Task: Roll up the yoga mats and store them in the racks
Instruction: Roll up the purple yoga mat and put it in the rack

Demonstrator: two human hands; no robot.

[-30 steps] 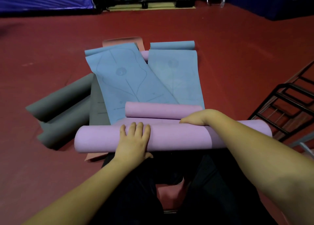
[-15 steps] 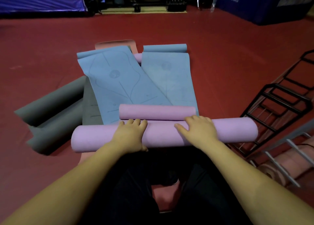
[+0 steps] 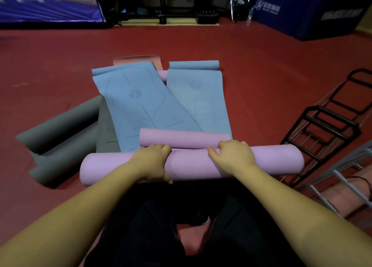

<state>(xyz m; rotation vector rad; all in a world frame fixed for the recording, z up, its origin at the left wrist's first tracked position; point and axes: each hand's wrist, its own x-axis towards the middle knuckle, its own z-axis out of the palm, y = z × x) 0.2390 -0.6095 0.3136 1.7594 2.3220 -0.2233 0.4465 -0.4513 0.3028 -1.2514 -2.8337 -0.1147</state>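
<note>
Pink yoga mat roll (image 3: 191, 164) lies crosswise before the knees. Change over the last second: right hand (image 3: 233, 158) moved from the far edge onto the roll's top, and the roll tightened to an even cylinder. Judgement: rolling near done, storage next. Left hand (image 3: 151, 162) and right hand both curl over the roll, holding it, one either side of centre. Black wire rack (image 3: 322, 125) stands to the right, near the roll's end.

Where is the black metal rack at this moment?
In the head view, the black rack lies on the red floor at the right, just beyond the right end of the big pink roll.
</note>
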